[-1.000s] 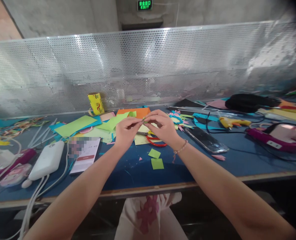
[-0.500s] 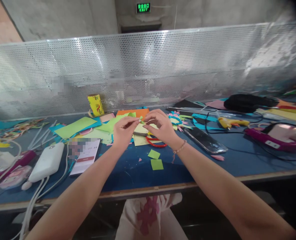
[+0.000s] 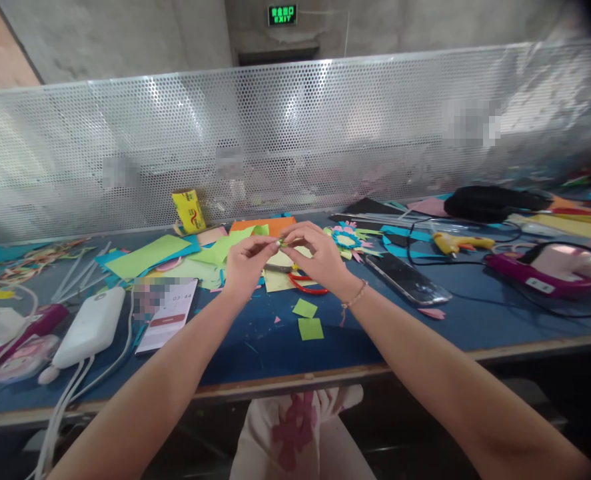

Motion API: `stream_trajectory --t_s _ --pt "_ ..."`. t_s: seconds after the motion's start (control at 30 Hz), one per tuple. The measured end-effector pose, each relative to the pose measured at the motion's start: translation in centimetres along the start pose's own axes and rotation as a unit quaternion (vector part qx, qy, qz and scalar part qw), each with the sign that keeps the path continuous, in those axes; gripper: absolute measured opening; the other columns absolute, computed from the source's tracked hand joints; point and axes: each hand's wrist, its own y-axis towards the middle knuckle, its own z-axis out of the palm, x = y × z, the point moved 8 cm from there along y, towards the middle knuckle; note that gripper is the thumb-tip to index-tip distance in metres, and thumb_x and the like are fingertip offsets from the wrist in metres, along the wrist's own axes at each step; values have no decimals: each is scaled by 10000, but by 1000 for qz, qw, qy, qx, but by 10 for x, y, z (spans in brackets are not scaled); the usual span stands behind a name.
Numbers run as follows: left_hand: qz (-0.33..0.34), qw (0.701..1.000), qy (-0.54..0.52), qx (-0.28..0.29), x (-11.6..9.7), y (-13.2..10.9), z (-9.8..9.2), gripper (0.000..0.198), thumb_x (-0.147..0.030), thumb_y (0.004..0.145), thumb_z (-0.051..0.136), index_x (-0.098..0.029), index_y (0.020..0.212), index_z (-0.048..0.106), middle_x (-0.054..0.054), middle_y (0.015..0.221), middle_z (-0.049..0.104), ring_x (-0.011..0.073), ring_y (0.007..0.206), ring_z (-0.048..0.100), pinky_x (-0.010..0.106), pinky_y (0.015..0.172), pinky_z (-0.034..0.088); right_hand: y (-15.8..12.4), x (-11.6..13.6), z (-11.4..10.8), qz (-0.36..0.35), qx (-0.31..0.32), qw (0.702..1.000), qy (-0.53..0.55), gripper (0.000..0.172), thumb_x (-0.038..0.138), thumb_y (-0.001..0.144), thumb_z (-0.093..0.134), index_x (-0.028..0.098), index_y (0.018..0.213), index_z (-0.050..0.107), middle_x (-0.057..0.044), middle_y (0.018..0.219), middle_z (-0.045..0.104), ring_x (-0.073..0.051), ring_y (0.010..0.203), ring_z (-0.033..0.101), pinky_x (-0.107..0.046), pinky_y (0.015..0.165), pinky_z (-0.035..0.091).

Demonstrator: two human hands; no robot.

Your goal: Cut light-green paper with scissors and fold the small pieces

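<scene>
My left hand (image 3: 245, 265) and my right hand (image 3: 316, 257) meet above the blue table (image 3: 425, 327), fingertips pinched together on a small green paper piece (image 3: 281, 243). Only a sliver of it shows between the fingers. Below the hands lie red-handled scissors (image 3: 305, 287) on yellow paper (image 3: 275, 279). Two small green paper squares (image 3: 309, 320) rest on the table just in front of my wrists.
Coloured paper sheets (image 3: 145, 257) and an orange sheet (image 3: 260, 225) lie behind the hands. A lit phone (image 3: 168, 313) and a white power bank (image 3: 90, 327) sit left. A dark phone (image 3: 408, 280), a yellow glue gun (image 3: 458, 243), a paper flower (image 3: 346, 238) and a pink device (image 3: 550, 273) sit right. A perforated metal screen (image 3: 295, 140) backs the table.
The hands parted slightly half a second ago and have come back together on the green piece. The view has shifted a little to the right.
</scene>
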Motion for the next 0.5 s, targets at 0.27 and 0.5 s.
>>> stream_trajectory --t_s 0.27,0.5 --pt "-37 999 -29 19 6 1 4 155 -281 663 645 -158 757 633 12 660 651 99 598 602 268 659 510 -3 -19 5 78 3 996 41 87 250 755 548 190 818 546 -23 789 604 -124 707 582 -275 637 492" --pt "-95 993 -59 31 21 3 4 206 -307 650 653 -142 772 636 22 662 658 119 597 618 298 674 524 -3 -35 12 180 29 978 97 59 206 707 585 173 754 583 -11 722 625 -112 653 587 -280 653 490"
